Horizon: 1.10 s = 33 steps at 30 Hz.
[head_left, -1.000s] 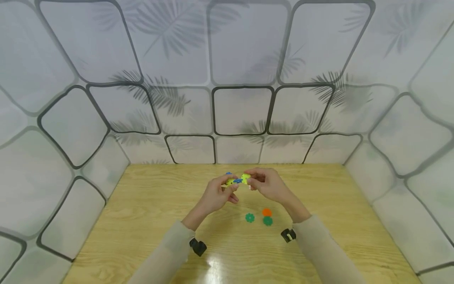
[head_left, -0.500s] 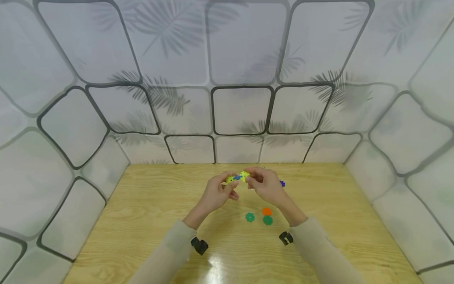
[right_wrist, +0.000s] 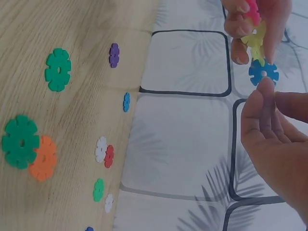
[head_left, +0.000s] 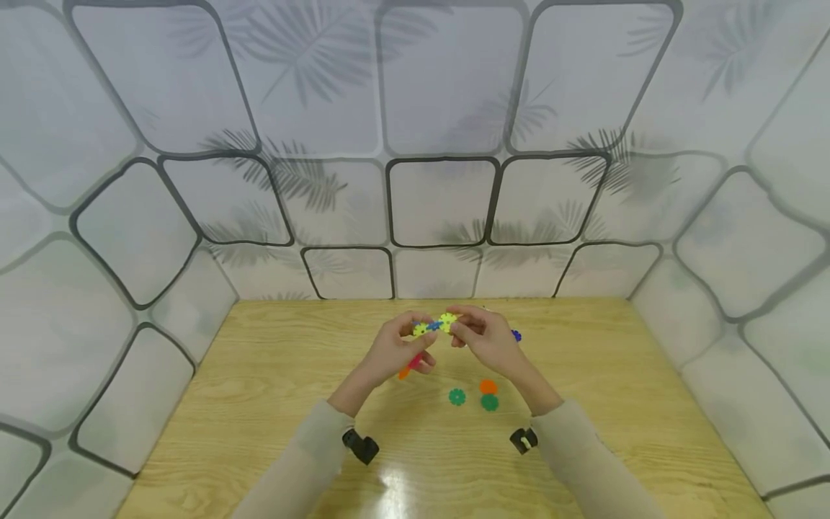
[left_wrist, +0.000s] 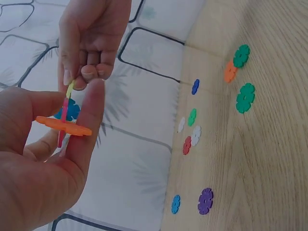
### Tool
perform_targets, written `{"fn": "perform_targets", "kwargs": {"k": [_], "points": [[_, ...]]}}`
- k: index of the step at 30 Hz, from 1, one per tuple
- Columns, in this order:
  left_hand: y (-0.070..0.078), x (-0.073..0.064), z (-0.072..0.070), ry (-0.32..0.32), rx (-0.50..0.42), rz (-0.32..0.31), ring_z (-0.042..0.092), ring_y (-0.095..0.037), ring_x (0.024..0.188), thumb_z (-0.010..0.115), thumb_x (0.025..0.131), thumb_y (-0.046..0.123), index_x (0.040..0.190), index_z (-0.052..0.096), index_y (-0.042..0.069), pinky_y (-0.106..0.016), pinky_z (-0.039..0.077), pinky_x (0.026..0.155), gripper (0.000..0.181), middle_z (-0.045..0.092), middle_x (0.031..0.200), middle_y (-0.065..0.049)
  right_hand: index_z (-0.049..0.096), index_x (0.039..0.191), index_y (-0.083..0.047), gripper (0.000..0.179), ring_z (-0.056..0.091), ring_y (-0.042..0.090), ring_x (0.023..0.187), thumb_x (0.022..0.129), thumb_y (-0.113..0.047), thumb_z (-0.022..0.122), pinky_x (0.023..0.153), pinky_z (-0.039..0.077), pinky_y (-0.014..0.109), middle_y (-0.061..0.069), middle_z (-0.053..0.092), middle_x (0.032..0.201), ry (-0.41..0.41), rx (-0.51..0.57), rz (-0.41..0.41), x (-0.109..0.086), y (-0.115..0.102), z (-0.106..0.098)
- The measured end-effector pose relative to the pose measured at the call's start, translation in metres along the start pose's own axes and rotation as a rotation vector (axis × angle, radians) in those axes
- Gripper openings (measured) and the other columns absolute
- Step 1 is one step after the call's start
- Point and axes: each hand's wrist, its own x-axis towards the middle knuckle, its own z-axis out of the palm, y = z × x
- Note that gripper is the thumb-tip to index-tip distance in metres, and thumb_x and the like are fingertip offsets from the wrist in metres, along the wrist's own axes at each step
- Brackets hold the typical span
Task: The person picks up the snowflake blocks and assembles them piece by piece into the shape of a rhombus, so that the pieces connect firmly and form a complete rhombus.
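Both hands hold a joined chain of notched plastic snowflake discs above the table. My left hand [head_left: 395, 347] pinches its left part between thumb and fingers. My right hand [head_left: 489, 335] pinches a yellow disc [head_left: 447, 321] at the other end. Between the hands sits a blue disc [head_left: 434, 326], with another yellow disc [head_left: 420, 329] beside the left fingers. In the left wrist view an orange disc [left_wrist: 77, 129] crosses a pink disc [left_wrist: 65, 108] in the left hand. Fingers hide parts of the chain.
On the wooden table [head_left: 272, 404] lie a green disc [head_left: 457, 397], then an orange disc [head_left: 488, 387] touching another green one. Farther back lie a purple disc [left_wrist: 205, 201], a red disc [left_wrist: 186, 145] and several others. Patterned panels [head_left: 441, 202] enclose the table's back and sides.
The left hand has turned a little, and the pink and orange discs now show below it. A dark blue disc on the table has come into view beside the right hand.
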Motion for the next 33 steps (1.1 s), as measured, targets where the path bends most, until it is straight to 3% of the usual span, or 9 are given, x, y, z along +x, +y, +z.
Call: {"fn": "perform_targets", "kwargs": {"k": [6, 11, 14, 19, 25, 33], "points": [[0.0027, 0.0004, -0.0009, -0.02, 0.001, -0.005, 0.08, -0.037, 0.084, 0.068, 0.105, 0.019, 0.131, 0.06, 0.004, -0.045, 0.068, 0.07, 0.031, 0.064, 0.128, -0.029, 0.066, 0.134, -0.004, 0.031, 0.075, 0.023, 0.079, 0.105, -0.013, 0.066, 0.077, 0.064, 0.03, 0.015, 0.077, 0.097, -0.004, 0.043, 0.0, 0.0005, 0.0002, 0.0009], [0.0043, 0.0012, -0.001, -0.026, 0.0, -0.006, 0.081, -0.033, 0.082, 0.065, 0.106, 0.016, 0.139, 0.058, 0.008, -0.061, 0.065, 0.075, 0.034, 0.069, 0.118, -0.022, 0.066, 0.133, -0.003, 0.03, 0.074, 0.016, 0.077, 0.106, -0.015, 0.066, 0.076, 0.063, 0.026, 0.015, 0.077, 0.098, -0.023, 0.051, 0.02, 0.0009, -0.0004, 0.0011], [0.0044, 0.0017, -0.0004, -0.028, 0.002, -0.004, 0.08, -0.03, 0.081, 0.064, 0.107, 0.015, 0.143, 0.057, 0.01, -0.063, 0.064, 0.074, 0.037, 0.07, 0.117, -0.021, 0.066, 0.134, -0.002, 0.031, 0.074, 0.018, 0.078, 0.106, -0.014, 0.066, 0.076, 0.063, 0.026, 0.016, 0.077, 0.099, -0.027, 0.054, 0.017, 0.0006, -0.0017, 0.0012], [0.0056, 0.0017, 0.001, -0.034, -0.001, -0.01, 0.08, -0.033, 0.082, 0.061, 0.108, 0.015, 0.147, 0.054, 0.011, -0.056, 0.066, 0.067, 0.04, 0.067, 0.119, -0.027, 0.066, 0.135, -0.003, 0.031, 0.075, 0.021, 0.079, 0.106, -0.014, 0.066, 0.077, 0.065, 0.03, 0.016, 0.077, 0.101, -0.023, 0.048, 0.008, 0.0002, -0.0024, 0.0022], [0.0074, 0.0015, 0.0022, -0.022, -0.021, -0.034, 0.078, -0.023, 0.073, 0.059, 0.11, 0.016, 0.149, 0.053, 0.009, -0.047, 0.067, 0.062, 0.04, 0.069, 0.116, -0.028, 0.067, 0.135, -0.004, 0.032, 0.075, 0.027, 0.081, 0.106, -0.015, 0.066, 0.08, 0.065, 0.032, 0.017, 0.077, 0.104, -0.005, 0.043, 0.016, -0.0007, -0.0041, 0.0023], [0.0072, 0.0035, -0.0008, 0.01, -0.09, -0.061, 0.079, -0.033, 0.079, 0.06, 0.109, 0.016, 0.147, 0.053, 0.007, -0.053, 0.067, 0.068, 0.04, 0.071, 0.106, -0.02, 0.068, 0.131, 0.002, 0.03, 0.074, 0.014, 0.076, 0.106, -0.014, 0.066, 0.074, 0.065, 0.026, 0.018, 0.077, 0.1, 0.05, 0.042, 0.015, -0.006, -0.0004, -0.0041]]}}
